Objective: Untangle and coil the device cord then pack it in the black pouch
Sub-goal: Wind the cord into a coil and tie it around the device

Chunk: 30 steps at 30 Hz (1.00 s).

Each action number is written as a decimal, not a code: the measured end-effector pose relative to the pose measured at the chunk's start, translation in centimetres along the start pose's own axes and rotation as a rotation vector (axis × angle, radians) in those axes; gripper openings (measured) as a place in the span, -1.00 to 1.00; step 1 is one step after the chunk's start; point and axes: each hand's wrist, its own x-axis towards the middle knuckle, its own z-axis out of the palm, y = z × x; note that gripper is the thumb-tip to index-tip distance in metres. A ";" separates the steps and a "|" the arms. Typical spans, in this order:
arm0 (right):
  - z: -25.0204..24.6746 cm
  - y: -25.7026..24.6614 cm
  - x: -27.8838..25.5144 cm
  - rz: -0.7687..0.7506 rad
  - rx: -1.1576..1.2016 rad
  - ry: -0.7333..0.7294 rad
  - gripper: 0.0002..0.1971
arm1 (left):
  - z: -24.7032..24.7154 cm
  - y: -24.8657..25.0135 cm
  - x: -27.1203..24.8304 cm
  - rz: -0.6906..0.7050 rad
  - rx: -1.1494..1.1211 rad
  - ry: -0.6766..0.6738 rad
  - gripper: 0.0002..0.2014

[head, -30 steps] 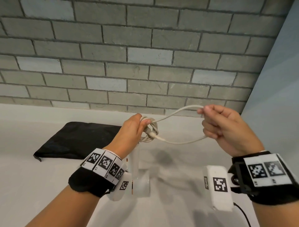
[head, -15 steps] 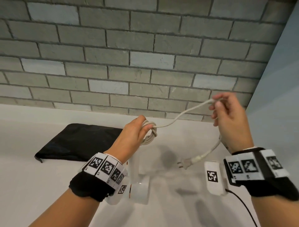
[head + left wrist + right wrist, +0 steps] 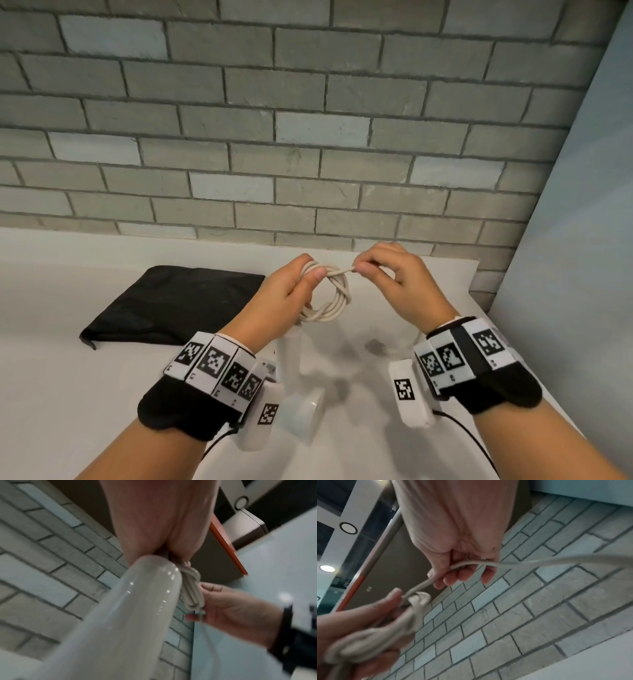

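Observation:
A white cord (image 3: 337,297) hangs as a small coil of several loops above the table. My left hand (image 3: 297,286) grips the top of the coil with thumb over the strands; the same coil (image 3: 193,591) shows edge-on below it in the left wrist view. My right hand (image 3: 380,270) pinches the cord's free end just right of the coil, and the cord (image 3: 471,563) runs through its curled fingers. A white device (image 3: 298,383) hangs from the cord under my left hand. The black pouch (image 3: 178,303) lies flat on the table at the left.
A white table (image 3: 68,394) runs back to a grey brick wall (image 3: 308,137). A pale blue panel (image 3: 582,257) closes the right side. Marker bands and white camera units sit on both wrists.
My right hand came down and left from high on the right to the coil, laying the loose strand onto it. The dangling plug end is out of sight now.

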 end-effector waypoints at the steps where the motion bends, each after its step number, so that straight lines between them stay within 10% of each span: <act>1: 0.5 0.2 0.0 0.005 0.012 0.023 -0.85 | 0.0 0.1 -0.1 -0.016 -0.081 -0.006 -0.74; 10: 4.5 -0.6 -1.3 0.307 0.592 0.095 -0.80 | 0.0 0.0 -0.2 -0.022 -0.313 0.001 -0.72; 30: 4.9 -3.1 -1.8 0.547 1.503 -0.116 -0.74 | 1.2 -1.2 0.4 0.115 0.088 0.187 -0.67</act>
